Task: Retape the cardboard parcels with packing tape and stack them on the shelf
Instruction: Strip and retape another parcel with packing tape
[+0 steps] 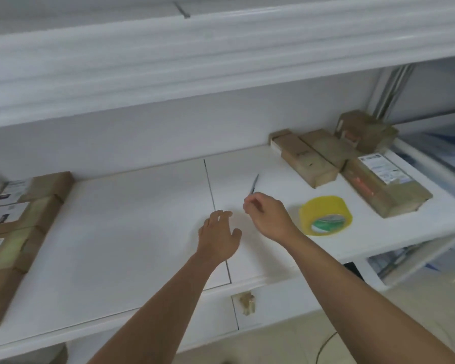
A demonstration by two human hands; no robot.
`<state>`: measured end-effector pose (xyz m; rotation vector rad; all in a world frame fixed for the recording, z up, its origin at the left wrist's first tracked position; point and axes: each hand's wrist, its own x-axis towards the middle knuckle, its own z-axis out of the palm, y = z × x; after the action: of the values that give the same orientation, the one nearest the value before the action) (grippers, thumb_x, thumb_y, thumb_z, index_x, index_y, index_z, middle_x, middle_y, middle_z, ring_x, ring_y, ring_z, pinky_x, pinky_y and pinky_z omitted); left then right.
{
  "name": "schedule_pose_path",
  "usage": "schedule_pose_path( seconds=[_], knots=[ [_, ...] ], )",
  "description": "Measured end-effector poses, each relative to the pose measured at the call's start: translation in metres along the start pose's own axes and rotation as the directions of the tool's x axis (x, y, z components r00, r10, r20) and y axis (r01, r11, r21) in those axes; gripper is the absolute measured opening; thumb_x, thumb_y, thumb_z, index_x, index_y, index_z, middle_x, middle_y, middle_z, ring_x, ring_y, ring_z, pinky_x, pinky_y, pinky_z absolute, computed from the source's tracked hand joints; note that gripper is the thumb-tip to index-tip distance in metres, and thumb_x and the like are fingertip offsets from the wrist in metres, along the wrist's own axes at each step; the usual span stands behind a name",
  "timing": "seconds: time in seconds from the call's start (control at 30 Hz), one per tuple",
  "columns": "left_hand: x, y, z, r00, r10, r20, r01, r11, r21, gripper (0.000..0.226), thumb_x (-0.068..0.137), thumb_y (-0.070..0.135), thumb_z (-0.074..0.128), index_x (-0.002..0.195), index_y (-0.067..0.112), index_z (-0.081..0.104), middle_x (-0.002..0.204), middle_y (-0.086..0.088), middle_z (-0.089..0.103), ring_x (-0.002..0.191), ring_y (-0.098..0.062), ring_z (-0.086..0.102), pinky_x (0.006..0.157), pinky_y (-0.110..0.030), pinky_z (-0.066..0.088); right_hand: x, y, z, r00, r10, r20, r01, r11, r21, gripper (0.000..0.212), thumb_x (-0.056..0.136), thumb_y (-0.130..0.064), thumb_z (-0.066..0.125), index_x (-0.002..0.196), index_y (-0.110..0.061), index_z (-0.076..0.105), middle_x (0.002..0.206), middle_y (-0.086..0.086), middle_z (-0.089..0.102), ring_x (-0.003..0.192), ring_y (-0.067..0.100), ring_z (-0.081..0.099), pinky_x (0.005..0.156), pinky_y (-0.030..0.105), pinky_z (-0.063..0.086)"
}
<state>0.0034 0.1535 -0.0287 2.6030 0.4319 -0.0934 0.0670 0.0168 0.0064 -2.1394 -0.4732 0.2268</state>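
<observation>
Parcels: flat brown cardboard boxes, glossy with tape; four at the shelf's right rear [310, 161], some with white labels; a row of labelled ones at the left edge [24, 206]
Packing tape: yellow roll [325, 215], green-printed core, lying flat just right of the right hand
Shelf: smooth white board [129, 232] with a dark seam, another shelf above
Right hand [269, 214]: fingers pinch a thin grey blade [254, 183] pointing away
Left hand [218, 237]: fingers loosely spread, holding nothing, low over the seam
Front edge: crumpled clear tape scrap [247, 302] stuck on
</observation>
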Motion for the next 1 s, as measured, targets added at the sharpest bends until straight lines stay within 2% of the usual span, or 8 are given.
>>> schedule_pose_path(
  seconds=[0.17, 0.37, 0.47, 0.53, 0.67, 0.77, 0.87, 1.0],
  knots=[
    [0.048, 0.034, 0.010, 0.999, 0.036, -0.002, -0.036, 0.996, -0.077, 0.053, 0.098, 0.032, 0.051, 0.148, 0.020, 0.039, 0.156, -0.002, 0.031, 0.140, -0.025, 0.035, 0.114, -0.038, 0.029, 0.034, 0.011, -0.048, 0.991, -0.046, -0.125, 0.035, 0.995, -0.088, 0.014, 0.097, -0.021, 0.057, 0.100, -0.012, 0.067, 0.088, -0.006, 0.065, 0.084, 0.013, 0.059, 0.076, 0.024, 0.042],
    [0.084, 0.096, 0.020, 0.998, 0.061, -0.013, -0.062, 0.993, -0.101, 0.050, 0.097, 0.031, 0.052, 0.145, 0.022, 0.043, 0.152, -0.002, 0.035, 0.135, -0.025, 0.040, 0.111, -0.038, 0.031, 0.062, 0.066, -0.131, 0.971, 0.038, -0.234, -0.085, 0.977, -0.193, 0.017, 0.095, -0.020, 0.054, 0.098, -0.009, 0.067, 0.093, 0.002, 0.064, 0.093, 0.024, 0.060, 0.074, 0.028, 0.039],
    [0.098, 0.123, 0.025, 0.999, 0.030, -0.042, -0.034, 0.994, -0.100, 0.049, 0.097, 0.030, 0.053, 0.144, 0.023, 0.044, 0.152, -0.002, 0.036, 0.136, -0.025, 0.040, 0.111, -0.037, 0.030, 0.080, 0.093, -0.173, 0.976, 0.115, -0.185, -0.168, 0.938, -0.303, 0.022, 0.094, -0.017, 0.050, 0.082, -0.009, 0.066, 0.083, 0.005, 0.061, 0.083, 0.024, 0.056, 0.072, 0.031, 0.042],
    [0.105, 0.140, 0.032, 0.998, -0.003, -0.062, -0.004, 0.994, -0.105, 0.048, 0.097, 0.030, 0.053, 0.144, 0.023, 0.044, 0.152, -0.002, 0.037, 0.137, -0.026, 0.040, 0.113, -0.038, 0.029, 0.102, 0.121, -0.195, 0.979, 0.116, -0.165, -0.175, 0.896, -0.409, 0.031, 0.092, -0.025, 0.045, 0.066, -0.012, 0.056, 0.079, 0.010, 0.062, 0.080, 0.030, 0.059, 0.069, 0.032, 0.042],
    [0.111, 0.182, 0.047, 0.990, -0.089, -0.108, 0.075, 0.989, -0.127, 0.050, 0.097, 0.030, 0.052, 0.145, 0.020, 0.043, 0.153, -0.004, 0.036, 0.139, -0.026, 0.038, 0.115, -0.043, 0.029, 0.150, 0.181, -0.232, 0.988, 0.116, -0.101, -0.152, 0.819, -0.553, 0.038, 0.081, -0.043, 0.037, 0.084, -0.014, 0.061, 0.101, 0.020, 0.065, 0.102, 0.038, 0.062, 0.083, 0.038, 0.049],
    [0.113, 0.208, 0.060, 0.980, -0.140, -0.144, 0.120, 0.983, -0.135, 0.050, 0.097, 0.030, 0.053, 0.145, 0.019, 0.043, 0.153, -0.006, 0.037, 0.140, -0.025, 0.038, 0.115, -0.043, 0.031, 0.174, 0.201, -0.259, 0.994, 0.095, -0.047, -0.104, 0.793, -0.601, 0.033, 0.086, -0.038, 0.040, 0.083, -0.011, 0.059, 0.103, 0.022, 0.065, 0.097, 0.037, 0.062, 0.076, 0.034, 0.047],
    [0.110, 0.223, 0.068, 0.960, -0.238, -0.151, 0.203, 0.956, -0.211, 0.048, 0.097, 0.030, 0.054, 0.143, 0.019, 0.046, 0.154, -0.006, 0.037, 0.139, -0.024, 0.040, 0.115, -0.041, 0.031, 0.195, 0.203, -0.273, 0.990, 0.134, 0.031, -0.089, 0.795, -0.600, 0.027, 0.094, -0.031, 0.045, 0.091, -0.008, 0.060, 0.106, 0.016, 0.062, 0.102, 0.034, 0.061, 0.084, 0.035, 0.050],
    [0.100, 0.224, 0.064, 0.888, -0.408, -0.212, 0.323, 0.881, -0.345, 0.042, 0.096, 0.030, 0.056, 0.137, 0.021, 0.052, 0.148, -0.005, 0.043, 0.126, -0.024, 0.053, 0.111, -0.042, 0.038, 0.216, 0.202, -0.272, 0.981, 0.181, 0.069, -0.107, 0.805, -0.583, 0.022, 0.091, -0.030, 0.049, 0.087, -0.010, 0.054, 0.095, 0.008, 0.060, 0.091, 0.029, 0.061, 0.076, 0.033, 0.047]
  ],
)
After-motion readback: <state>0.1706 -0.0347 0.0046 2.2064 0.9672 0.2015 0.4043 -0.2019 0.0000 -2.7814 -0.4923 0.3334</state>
